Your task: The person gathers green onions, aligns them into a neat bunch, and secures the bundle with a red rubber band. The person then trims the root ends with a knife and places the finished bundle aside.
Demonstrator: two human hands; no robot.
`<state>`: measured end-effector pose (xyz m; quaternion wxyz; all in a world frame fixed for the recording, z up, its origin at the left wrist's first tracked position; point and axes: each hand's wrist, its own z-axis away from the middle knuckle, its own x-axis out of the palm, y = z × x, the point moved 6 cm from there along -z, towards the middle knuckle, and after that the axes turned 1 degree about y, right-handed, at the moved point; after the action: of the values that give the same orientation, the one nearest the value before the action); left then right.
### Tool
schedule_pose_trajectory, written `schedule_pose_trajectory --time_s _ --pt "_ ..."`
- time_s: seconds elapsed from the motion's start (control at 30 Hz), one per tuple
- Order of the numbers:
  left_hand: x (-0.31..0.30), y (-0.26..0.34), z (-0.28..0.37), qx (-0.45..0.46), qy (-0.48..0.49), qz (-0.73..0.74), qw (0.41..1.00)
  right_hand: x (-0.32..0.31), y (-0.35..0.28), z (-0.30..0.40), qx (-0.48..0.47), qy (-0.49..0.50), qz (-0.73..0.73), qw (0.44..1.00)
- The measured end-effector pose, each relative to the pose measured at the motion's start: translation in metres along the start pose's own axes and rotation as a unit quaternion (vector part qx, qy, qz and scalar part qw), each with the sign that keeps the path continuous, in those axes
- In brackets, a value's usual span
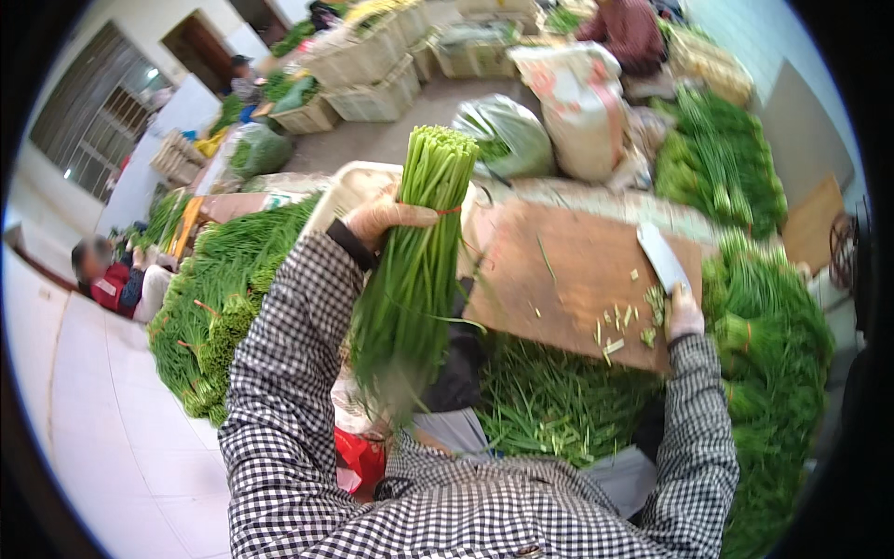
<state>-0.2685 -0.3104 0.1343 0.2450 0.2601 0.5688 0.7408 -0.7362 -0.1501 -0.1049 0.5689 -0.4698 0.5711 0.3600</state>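
My left hand [391,216], in a thin glove, is closed around a thick bundle of green stalks [433,182] with a red band. The bundle's cut ends point up and its leaves hang down, blurred at the tips. To the right, my right hand [683,314] grips the handle of a cleaver [660,255], whose blade lies over the far right part of a brown wooden board [580,272]. Short cut stalk pieces [618,325] are scattered on the board near the cleaver. Loose green trimmings [559,405] lie heaped below the board's near edge.
Banded green bundles are piled on the left [230,300] and right [775,363]. A pale plastic basin [349,185] stands behind my left hand. Beyond the board are a white woven sack [583,119] and a plastic bag [506,136]. Other people sit farther off at left and back.
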Motion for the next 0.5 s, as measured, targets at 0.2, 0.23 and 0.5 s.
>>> schedule_pose_trajectory --time_s 0.2,0.23,0.5 --pt "0.026 0.062 0.094 0.146 0.103 0.02 0.984 -0.054 -0.071 -0.007 -0.029 0.034 0.025 0.999" --pt "0.039 0.065 0.097 0.154 0.104 0.038 0.982 -0.087 -0.096 -0.011 -0.07 0.099 -0.071 0.99" --pt "0.057 0.056 0.129 0.209 0.093 0.134 0.964 -0.358 -0.374 0.069 -0.479 0.362 -0.386 0.701"
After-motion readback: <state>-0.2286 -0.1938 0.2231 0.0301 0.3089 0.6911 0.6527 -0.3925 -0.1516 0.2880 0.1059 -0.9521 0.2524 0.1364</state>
